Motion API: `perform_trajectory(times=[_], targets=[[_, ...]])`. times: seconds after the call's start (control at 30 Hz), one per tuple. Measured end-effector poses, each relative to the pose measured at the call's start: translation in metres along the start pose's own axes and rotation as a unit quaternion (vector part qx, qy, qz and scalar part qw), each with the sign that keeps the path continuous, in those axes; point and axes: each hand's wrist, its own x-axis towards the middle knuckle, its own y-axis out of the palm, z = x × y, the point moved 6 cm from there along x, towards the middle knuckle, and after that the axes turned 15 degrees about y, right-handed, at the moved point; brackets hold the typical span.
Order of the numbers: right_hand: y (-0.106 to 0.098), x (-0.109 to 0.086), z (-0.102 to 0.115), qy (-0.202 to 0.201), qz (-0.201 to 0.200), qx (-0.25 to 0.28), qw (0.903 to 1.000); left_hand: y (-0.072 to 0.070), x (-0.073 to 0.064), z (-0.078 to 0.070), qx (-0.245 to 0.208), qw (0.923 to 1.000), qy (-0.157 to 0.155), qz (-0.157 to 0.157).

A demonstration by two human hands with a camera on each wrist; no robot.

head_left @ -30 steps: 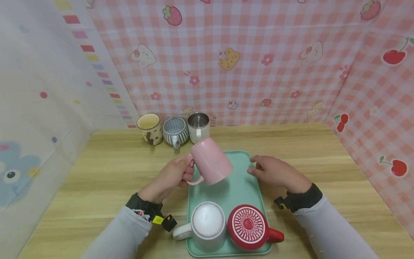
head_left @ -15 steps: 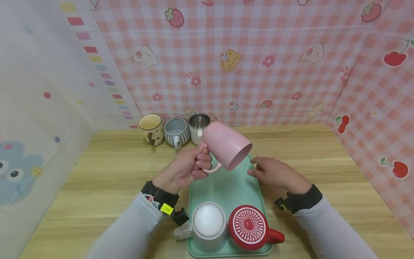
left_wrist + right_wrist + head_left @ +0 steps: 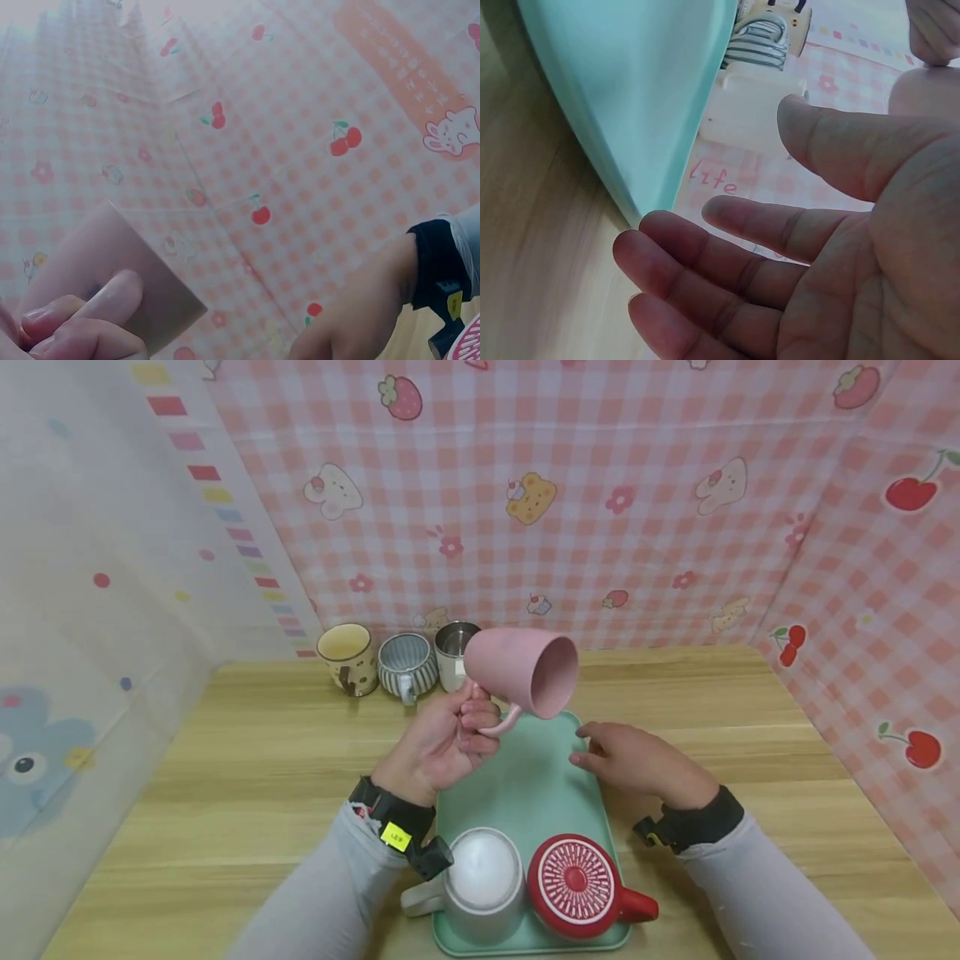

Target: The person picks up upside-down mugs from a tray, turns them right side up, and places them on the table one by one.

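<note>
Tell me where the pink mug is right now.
In the head view, the pink mug is near the middle, held sideways in the left hand with its mouth facing right, partly hiding the steel-lined cup behind it.

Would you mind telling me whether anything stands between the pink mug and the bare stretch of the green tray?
Nothing visible does, apart from the left hand holding the pink mug. The white mug and red mug stand upside down at the near end of the green tray, and the right hand is by its far right corner.

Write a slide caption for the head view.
Left hand grips a tilted pink mug by its handle near a green tray.
</note>
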Motion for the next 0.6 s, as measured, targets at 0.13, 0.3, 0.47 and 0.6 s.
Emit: perform_trajectory(times=[0.13, 0.3, 0.47, 0.6], targets=[[-0.003, -0.005, 0.008, -0.019, -0.008, -0.003, 0.9998, -0.005, 0.0, 0.001, -0.005, 1.0, -0.001, -0.001], [-0.013, -0.025, 0.026, -0.052, -0.007, 0.022, 0.9984, -0.008, -0.001, 0.003, -0.017, 0.9998, -0.009, 0.003], [-0.015, -0.05, 0.05, -0.129, 0.015, 0.076, 0.9886, -0.007, -0.002, 0.004, -0.016, 0.9998, -0.007, 0.009], [-0.013, -0.063, 0.064, -0.176, 0.023, 0.118, 0.9769, -0.007, -0.003, 0.007, -0.016, 0.9996, -0.016, 0.017]])
